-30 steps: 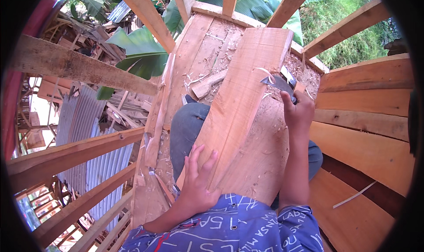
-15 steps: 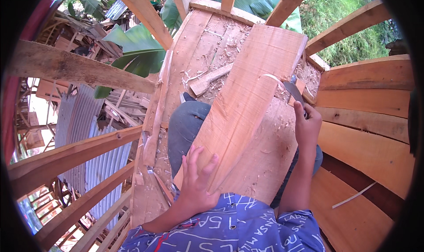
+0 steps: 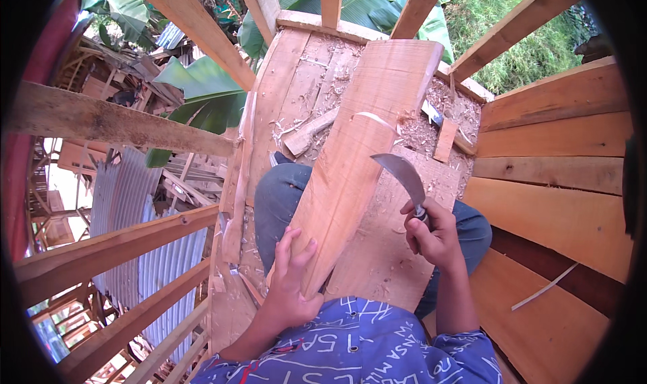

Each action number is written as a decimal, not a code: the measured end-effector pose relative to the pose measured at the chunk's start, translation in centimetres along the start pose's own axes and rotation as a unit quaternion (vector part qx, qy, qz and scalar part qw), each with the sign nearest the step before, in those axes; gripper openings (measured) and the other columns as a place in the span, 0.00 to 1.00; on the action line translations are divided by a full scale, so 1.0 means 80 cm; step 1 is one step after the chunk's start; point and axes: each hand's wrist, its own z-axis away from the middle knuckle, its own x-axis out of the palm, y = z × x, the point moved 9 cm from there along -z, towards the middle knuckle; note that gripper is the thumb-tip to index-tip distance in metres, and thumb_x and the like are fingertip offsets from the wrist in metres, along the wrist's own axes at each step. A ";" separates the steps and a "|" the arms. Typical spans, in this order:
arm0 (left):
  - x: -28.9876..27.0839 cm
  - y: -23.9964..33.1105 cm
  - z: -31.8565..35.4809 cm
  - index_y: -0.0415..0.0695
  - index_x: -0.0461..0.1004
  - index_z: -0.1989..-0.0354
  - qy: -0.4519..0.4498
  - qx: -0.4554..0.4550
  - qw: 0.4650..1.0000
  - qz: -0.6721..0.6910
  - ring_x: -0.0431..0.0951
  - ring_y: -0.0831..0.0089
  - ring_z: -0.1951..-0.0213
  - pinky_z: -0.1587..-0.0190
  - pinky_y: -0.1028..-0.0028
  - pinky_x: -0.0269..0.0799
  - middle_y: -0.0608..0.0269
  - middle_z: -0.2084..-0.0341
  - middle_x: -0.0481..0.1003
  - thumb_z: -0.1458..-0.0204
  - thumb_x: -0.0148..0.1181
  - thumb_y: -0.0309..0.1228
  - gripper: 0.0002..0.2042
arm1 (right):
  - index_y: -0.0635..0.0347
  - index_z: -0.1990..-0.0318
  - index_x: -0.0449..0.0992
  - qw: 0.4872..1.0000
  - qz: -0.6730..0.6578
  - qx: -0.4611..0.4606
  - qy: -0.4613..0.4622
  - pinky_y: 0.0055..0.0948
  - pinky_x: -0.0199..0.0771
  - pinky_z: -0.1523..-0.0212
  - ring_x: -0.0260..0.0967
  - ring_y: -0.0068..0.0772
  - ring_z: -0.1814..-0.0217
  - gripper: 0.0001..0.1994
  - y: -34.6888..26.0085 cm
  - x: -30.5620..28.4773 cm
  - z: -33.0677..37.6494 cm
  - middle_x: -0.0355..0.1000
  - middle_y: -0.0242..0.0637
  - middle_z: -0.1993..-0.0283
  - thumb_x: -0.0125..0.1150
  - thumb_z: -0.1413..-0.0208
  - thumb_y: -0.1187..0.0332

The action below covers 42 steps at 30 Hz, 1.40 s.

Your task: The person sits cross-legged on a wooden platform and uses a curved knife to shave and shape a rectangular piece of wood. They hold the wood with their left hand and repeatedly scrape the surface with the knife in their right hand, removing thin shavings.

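A long wooden plank (image 3: 357, 141) slants away from my lap, leaning across the work area with its far end high. My left hand (image 3: 294, 276) holds its near end, fingers lying over the face and thumb at the bottom edge. In my right hand (image 3: 433, 232) is a curved knife (image 3: 404, 175), gripped by its short handle. The hooked steel blade points up and left, its tip close to the plank's right edge but apart from it. A thin curled shaving (image 3: 377, 119) clings to the plank farther up.
Shavings litter the board floor (image 3: 303, 67). A wood offcut (image 3: 306, 135) lies left of the plank; a blade-like metal tool (image 3: 431, 113) and a small block (image 3: 445, 140) lie right. Slatted timber rails (image 3: 121, 111) bound the left, a plank wall (image 3: 552, 172) the right.
My right hand has drawn the curved knife back toward me and left, off the plank's edge. The view has shifted slightly; my left hand keeps its place on the plank.
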 end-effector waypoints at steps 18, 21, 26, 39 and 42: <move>0.004 -0.001 0.002 0.47 0.62 0.39 -0.026 -0.020 0.999 -0.038 0.46 0.36 0.31 0.34 0.46 0.42 0.39 0.37 0.52 0.72 0.58 0.22 0.40 | 0.65 0.60 0.77 0.988 0.008 -0.019 0.156 0.17 0.51 0.80 0.55 0.07 0.80 0.07 -0.029 -0.038 -0.011 0.62 0.19 0.83 0.62 0.44 0.72; -0.001 -0.004 0.002 0.48 0.63 0.39 -0.025 -0.022 0.999 -0.011 0.47 0.37 0.31 0.33 0.44 0.37 0.40 0.37 0.52 0.72 0.59 0.23 0.40 | 0.66 0.60 0.77 0.997 0.025 -0.004 0.077 0.15 0.53 0.79 0.57 0.06 0.79 0.07 -0.032 -0.033 -0.008 0.64 0.20 0.82 0.61 0.44 0.73; -0.016 -0.009 0.002 0.47 0.64 0.40 -0.026 -0.025 0.996 0.081 0.47 0.38 0.31 0.33 0.51 0.44 0.41 0.37 0.52 0.72 0.57 0.22 0.39 | 0.65 0.60 0.76 0.995 -0.052 0.031 0.084 0.12 0.54 0.81 0.59 0.06 0.82 0.06 -0.035 -0.042 0.000 0.65 0.21 0.82 0.60 0.44 0.74; -0.023 -0.010 0.000 0.46 0.60 0.38 -0.037 -0.006 0.997 0.072 0.53 0.47 0.33 0.32 0.54 0.44 0.45 0.36 0.52 0.77 0.54 0.22 0.43 | 0.63 0.62 0.73 0.999 -0.028 -0.018 0.039 0.16 0.60 0.74 0.60 0.12 0.75 0.05 -0.030 -0.016 0.016 0.68 0.25 0.74 0.57 0.42 0.72; -0.019 -0.008 -0.001 0.46 0.61 0.39 -0.036 -0.008 0.997 0.062 0.52 0.44 0.33 0.32 0.54 0.46 0.43 0.36 0.52 0.76 0.55 0.22 0.42 | 0.63 0.59 0.70 0.996 0.018 -0.057 0.062 0.20 0.63 0.74 0.63 0.16 0.74 0.05 -0.025 -0.017 0.023 0.66 0.28 0.76 0.50 0.39 0.72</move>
